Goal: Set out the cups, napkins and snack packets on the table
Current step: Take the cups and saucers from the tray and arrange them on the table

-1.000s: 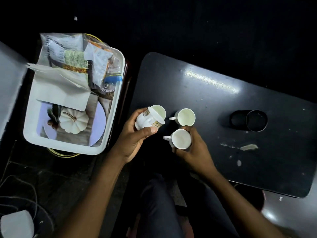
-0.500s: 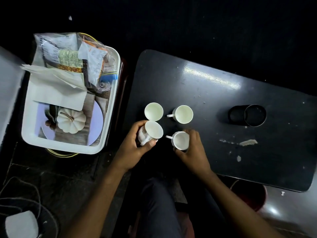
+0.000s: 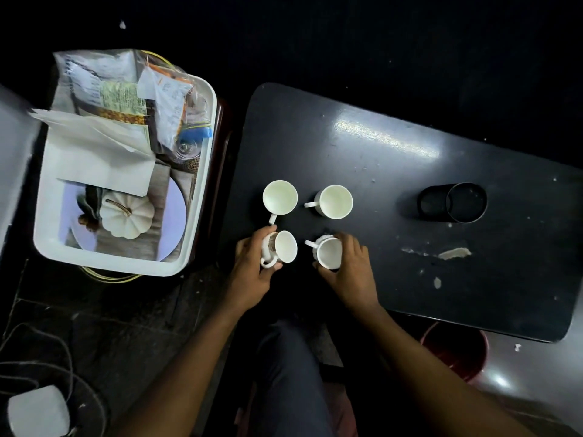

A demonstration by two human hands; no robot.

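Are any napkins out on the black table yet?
No, the white napkins still lie in the tray beside the table.

— What does the counter (image 3: 394,146) look like?
— Dark, glossy, with rounded corners and chipped patches near its right side.
— And what sits on it?
— Four white cups in a square near its left end: far-left cup (image 3: 279,197), far-right cup (image 3: 335,201), near-left cup (image 3: 284,246) tilted, near-right cup (image 3: 328,255). A black ring (image 3: 466,202) lies well apart, to the right.
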